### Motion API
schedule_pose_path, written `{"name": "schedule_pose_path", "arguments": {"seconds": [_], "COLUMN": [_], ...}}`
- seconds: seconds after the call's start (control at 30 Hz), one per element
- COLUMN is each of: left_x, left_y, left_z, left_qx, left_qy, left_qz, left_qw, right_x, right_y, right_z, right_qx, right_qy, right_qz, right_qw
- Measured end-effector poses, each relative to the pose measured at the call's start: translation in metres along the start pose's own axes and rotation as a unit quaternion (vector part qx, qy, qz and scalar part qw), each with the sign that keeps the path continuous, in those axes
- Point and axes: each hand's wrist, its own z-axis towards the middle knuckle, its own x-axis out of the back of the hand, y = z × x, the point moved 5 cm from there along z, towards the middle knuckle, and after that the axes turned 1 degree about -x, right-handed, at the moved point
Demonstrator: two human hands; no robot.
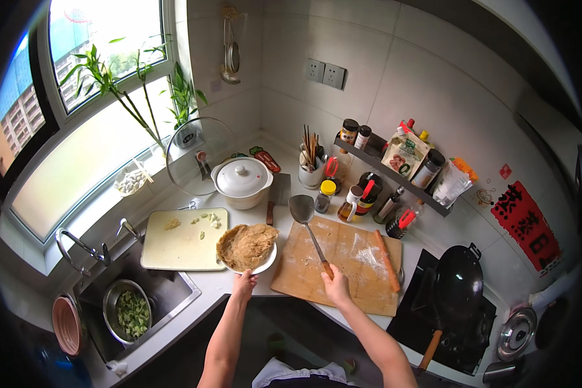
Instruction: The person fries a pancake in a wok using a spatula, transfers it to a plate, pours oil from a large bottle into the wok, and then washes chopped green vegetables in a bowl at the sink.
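Note:
My left hand grips the near rim of a white plate piled with browned flatbread. The bread covers most of the plate and hangs over its left side. In my right hand is the wooden handle of a metal wok spatula. Its blade points away from me, over the far left part of a floured wooden board. Toward the right of that board lies a rolling pin beside a patch of white flour.
A white cutting board bears chopped bits, with a cleaver and lidded white pot behind. Sauce bottles line the wall under a shelf. A wok sits on the right hob; a bowl of greens is in the sink.

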Motion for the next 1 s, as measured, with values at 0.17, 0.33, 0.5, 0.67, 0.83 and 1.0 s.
{"name": "schedule_pose_path", "arguments": {"seconds": [0.17,0.33,0.5,0.67,0.83,1.0], "left_x": [-0.007,-0.006,0.004,-0.021,-0.114,-0.130], "left_y": [-0.007,-0.004,-0.001,0.004,0.021,0.037], "left_z": [0.016,0.012,-0.020,-0.040,-0.065,-0.060], "left_qx": [0.023,0.066,0.102,0.000,-0.045,-0.177], "left_qy": [-0.017,-0.009,-0.012,-0.029,-0.071,-0.087], "left_qz": [-0.008,0.002,0.098,0.160,0.182,0.274], "left_qw": [1.000,0.998,0.990,0.987,0.980,0.941], "right_x": [-0.067,-0.102,-0.103,-0.083,-0.032,0.003], "right_y": [0.027,0.041,0.046,0.042,0.037,0.047], "right_z": [0.017,0.019,0.007,0.004,0.046,0.142], "right_qx": [-0.003,-0.053,-0.048,-0.026,-0.008,-0.005], "right_qy": [0.047,0.069,0.090,0.048,0.073,0.160], "right_qz": [-0.055,-0.109,-0.113,-0.105,-0.116,-0.066], "right_qw": [0.997,0.990,0.988,0.993,0.991,0.985]}}
